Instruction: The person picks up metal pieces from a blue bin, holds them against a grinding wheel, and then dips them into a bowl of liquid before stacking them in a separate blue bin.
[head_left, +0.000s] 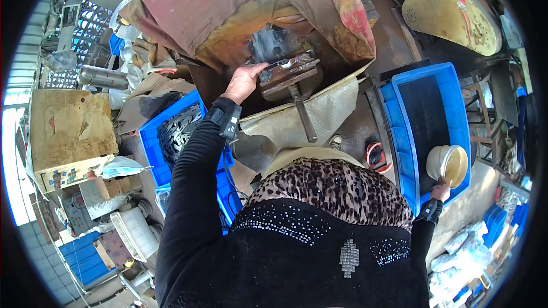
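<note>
My left hand (pixel 242 82) reaches forward to a dirty metal vise (pixel 288 74) under a stained red cloth hood. Its fingers are pinched at a thin dark piece (pixel 274 64) lying along the top of the vise; what kind it is I cannot make out. A round handle bar (pixel 302 114) sticks out of the vise toward me. Low on the right, my right hand (pixel 441 190) grips the near edge of a white round bucket (pixel 455 165), which is tipped to the side. The bucket is inside a long blue bin (pixel 397 137); part of that hand is hidden behind it.
The red cloth (pixel 240 0) hangs over the vise, above a pale sheet (pixel 319 114). On the left, a blue crate (pixel 149 137) holds many dark strips beside a worn wooden box (pixel 71 128). A perforated yellowish panel (pixel 451 11) stands at the far right.
</note>
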`<state>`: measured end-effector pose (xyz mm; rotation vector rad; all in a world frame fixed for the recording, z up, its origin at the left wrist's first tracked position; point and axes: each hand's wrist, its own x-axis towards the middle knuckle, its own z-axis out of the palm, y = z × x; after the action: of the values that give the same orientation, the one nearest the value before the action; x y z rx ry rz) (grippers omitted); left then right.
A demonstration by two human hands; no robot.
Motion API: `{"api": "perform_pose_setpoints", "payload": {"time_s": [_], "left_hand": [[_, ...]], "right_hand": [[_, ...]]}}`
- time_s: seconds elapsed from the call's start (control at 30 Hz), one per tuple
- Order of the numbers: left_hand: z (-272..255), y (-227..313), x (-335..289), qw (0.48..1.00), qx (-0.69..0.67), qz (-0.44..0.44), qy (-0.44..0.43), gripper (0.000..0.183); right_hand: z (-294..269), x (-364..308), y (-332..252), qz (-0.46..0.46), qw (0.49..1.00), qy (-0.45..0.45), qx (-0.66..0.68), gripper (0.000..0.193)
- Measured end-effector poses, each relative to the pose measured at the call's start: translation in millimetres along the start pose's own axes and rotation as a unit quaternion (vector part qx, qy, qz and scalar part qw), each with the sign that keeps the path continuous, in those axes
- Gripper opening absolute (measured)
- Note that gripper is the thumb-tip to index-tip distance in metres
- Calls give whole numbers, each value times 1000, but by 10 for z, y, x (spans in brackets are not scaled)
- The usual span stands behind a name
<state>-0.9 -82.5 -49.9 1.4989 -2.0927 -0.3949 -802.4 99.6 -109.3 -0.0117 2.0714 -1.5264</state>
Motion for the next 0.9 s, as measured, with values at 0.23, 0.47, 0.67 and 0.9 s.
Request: {"api": "perform_pose_setpoints", "payload": {"time_s": [0.23,0.47,0.67,0.9], "left_hand": [[-155,144,17,998,46,36,-28,40],[-421,776,-98,980,173,-77,-61,50],[-292,1711,-320,980,52,187,-44,52],[-144,1772,-213,971,39,229,-53,38]], "right_hand": [[305,-381,-505,-228,969,5,-92,40],[1379,-1386,-1108,-180,966,-176,-53,21],[2396,-2134,-872,-94,924,-338,-153,19],[3004,-2640,-853,-140,810,-537,-191,27]]}}
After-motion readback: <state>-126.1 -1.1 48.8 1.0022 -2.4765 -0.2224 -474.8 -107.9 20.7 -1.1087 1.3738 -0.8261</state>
